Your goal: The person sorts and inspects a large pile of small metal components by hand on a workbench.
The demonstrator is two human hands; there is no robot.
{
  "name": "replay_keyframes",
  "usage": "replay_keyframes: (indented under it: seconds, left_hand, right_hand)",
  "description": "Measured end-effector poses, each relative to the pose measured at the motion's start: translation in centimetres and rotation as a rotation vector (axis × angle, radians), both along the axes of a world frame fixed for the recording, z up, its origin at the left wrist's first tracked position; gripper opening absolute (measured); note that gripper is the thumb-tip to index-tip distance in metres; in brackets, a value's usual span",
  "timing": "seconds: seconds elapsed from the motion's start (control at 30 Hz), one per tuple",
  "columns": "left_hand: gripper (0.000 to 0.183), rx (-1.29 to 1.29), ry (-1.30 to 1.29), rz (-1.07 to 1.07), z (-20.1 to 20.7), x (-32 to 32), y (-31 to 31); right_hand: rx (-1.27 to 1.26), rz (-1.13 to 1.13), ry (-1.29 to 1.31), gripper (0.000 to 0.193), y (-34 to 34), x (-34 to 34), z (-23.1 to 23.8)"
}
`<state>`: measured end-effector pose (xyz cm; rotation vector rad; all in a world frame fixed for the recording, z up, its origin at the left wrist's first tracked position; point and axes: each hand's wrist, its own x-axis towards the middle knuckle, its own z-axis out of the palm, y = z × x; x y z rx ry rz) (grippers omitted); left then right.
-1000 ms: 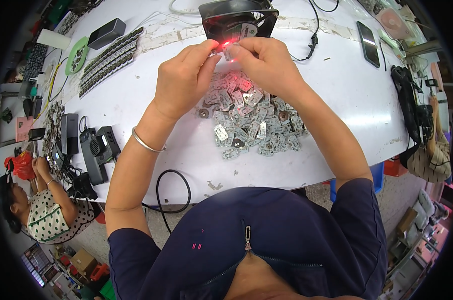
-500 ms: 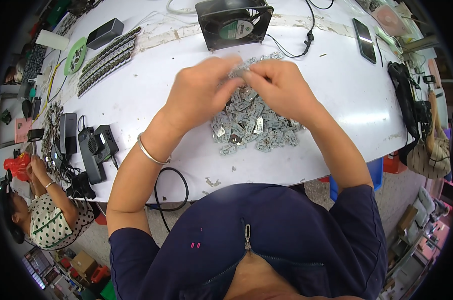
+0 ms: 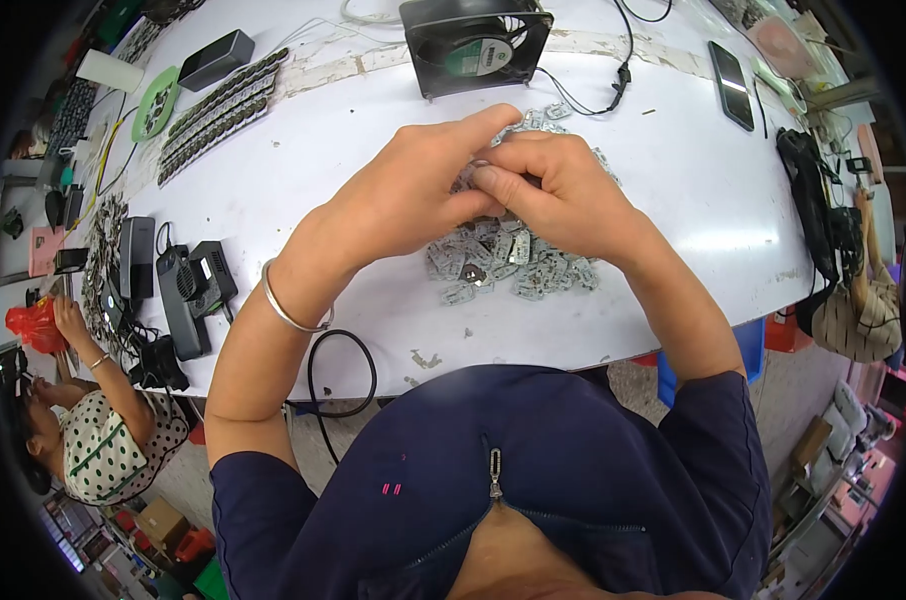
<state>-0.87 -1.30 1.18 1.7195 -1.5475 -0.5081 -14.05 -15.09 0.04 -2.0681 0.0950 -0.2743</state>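
Over a pile of small grey flat parts with holes (image 3: 521,268), my two hands meet with their fingertips together. My left hand (image 3: 418,185) is curled, its index finger reaching over the far side of the pile and its thumb bent inward. Thumb and index finger of my right hand (image 3: 568,190) are pinched against the left fingers. A bit of grey shows between the hands, but most of what they hold is hidden. One darker brownish piece (image 3: 473,273) lies among the grey parts at the near edge of the pile.
A black fan (image 3: 478,50) stands behind the pile. Rows of dark small parts (image 3: 223,118), a green tray (image 3: 156,108) and a black box (image 3: 216,60) are at far left. Black chargers (image 3: 188,300) lie nearer left, a phone (image 3: 731,85) far right. Another person (image 3: 113,440) sits at left.
My hands have come slightly nearer to me and closed more tightly together. The left index finger now stretches over the pile, and the grey piece seen between the fingertips is mostly covered.
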Motion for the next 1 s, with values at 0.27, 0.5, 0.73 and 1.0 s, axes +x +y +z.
replay_keyframes:
  seconds: [0.27, 0.5, 0.73, 1.0]
  left_hand:
    - [0.048, 0.102, 0.094, 0.116, 0.8, 1.2, 0.9]
    - [0.025, 0.380, 0.538, -0.109, 1.2, 3.4, 1.0]
    - [0.015, 0.041, 0.251, 0.171, -0.7, 3.1, 1.0]
    - [0.030, -0.254, -0.452, 0.181, -2.4, 1.8, -0.1]
  right_hand:
    - [-0.086, -0.012, -0.018, 0.022, -1.1, 1.2, 1.2]
    - [0.093, 0.028, -0.045, 0.023, -1.9, 0.9, 0.6]
    - [0.354, -0.036, 0.185, 0.027, -2.7, 1.7, -0.9]
    - [0.175, -0.157, 0.123, 0.033, -2.2, 1.9, -0.8]
